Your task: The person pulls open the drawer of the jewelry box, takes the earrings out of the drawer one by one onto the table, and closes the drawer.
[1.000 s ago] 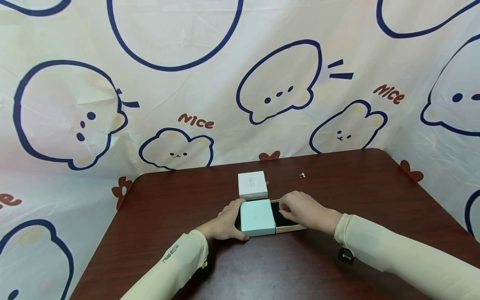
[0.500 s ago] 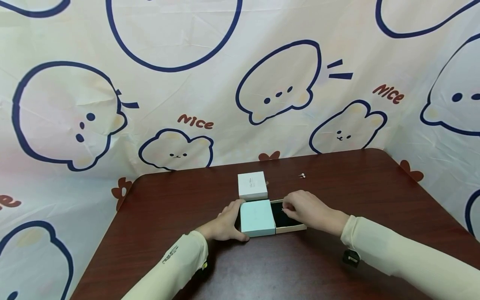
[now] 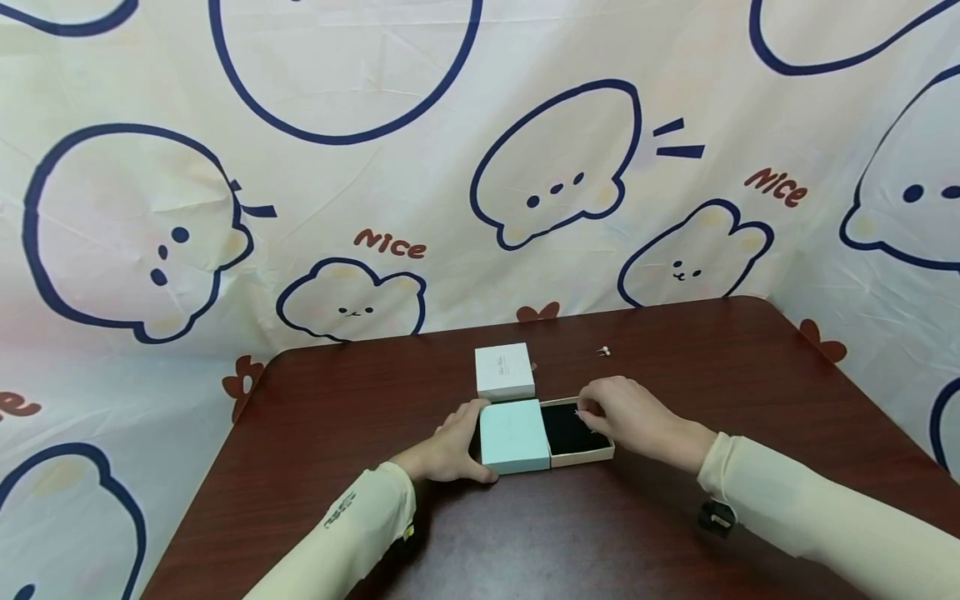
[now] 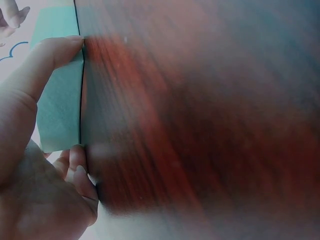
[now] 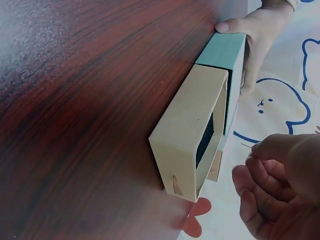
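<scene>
A mint-green box sleeve (image 3: 515,437) lies on the table, its cream drawer (image 3: 582,457) slid out to the right. Inside the drawer is a black pad (image 3: 564,429). My left hand (image 3: 453,446) holds the sleeve from its left, thumb at the front side and fingers at the back. Over the drawer's right part, my right hand (image 3: 628,417) pinches a tiny, thin earring; its pin (image 5: 245,145) sticks out past the fingertips in the right wrist view. A small shiny bit shows below those fingers, too small to make out.
Behind the sleeve stands a white box (image 3: 505,371) with small print on its lid. Small white-headed earrings (image 3: 604,351) lie near the back of the dark wood table (image 3: 360,383). A patterned cloth (image 3: 450,192) hangs behind and beside the table.
My right hand has moved right and slightly up across the drawer, uncovering more of the black pad. The left hand and the sleeve have stayed in place.
</scene>
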`<state>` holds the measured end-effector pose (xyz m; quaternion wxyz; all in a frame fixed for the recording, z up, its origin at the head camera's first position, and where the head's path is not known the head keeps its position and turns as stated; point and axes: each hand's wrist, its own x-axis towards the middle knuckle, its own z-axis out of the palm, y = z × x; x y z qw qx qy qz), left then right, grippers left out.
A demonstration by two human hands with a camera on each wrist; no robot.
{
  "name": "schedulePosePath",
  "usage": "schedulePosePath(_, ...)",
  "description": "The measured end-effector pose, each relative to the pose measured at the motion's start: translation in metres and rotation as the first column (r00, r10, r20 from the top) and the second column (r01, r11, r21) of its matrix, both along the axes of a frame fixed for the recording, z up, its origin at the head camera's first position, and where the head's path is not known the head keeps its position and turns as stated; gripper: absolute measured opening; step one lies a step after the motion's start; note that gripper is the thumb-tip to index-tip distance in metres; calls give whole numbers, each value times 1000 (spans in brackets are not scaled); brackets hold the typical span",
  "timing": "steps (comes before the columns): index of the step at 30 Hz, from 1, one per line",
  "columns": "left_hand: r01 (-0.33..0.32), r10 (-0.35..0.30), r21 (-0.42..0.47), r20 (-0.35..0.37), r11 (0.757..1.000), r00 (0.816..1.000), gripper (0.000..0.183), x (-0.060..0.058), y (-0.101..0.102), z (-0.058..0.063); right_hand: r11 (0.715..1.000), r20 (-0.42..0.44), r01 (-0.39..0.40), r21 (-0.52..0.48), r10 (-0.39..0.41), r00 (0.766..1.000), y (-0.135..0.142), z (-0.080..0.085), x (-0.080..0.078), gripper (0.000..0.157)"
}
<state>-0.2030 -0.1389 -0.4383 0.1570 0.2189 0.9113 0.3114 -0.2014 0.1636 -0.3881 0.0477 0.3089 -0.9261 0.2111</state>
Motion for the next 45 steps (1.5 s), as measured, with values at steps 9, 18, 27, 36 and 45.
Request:
schedulePosePath(9,-1,1,0,4,1000,1000,111,1,0,1,998,-22,49,-46,-51,998,7,-1,-1,10)
schedulePosePath(18,-1,1,2,-2,1000,1000,110,0,0,0,991,-28,105,-81,-107,994,14,-3,-4,5)
schedulePosePath(27,-4,4,7,-2,1000,1000,108,0,0,0,986,-12,130,-104,-132,991,21,-6,-7,5)
schedulePosePath(36,5,-5,11,1,1000,1000,109,0,0,1,984,-27,139,-112,-143,989,28,-6,-10,7)
schedulePosePath(45,4,-4,5,2,1000,1000,109,0,0,0,972,11,185,-144,-185,983,34,-10,-13,8)
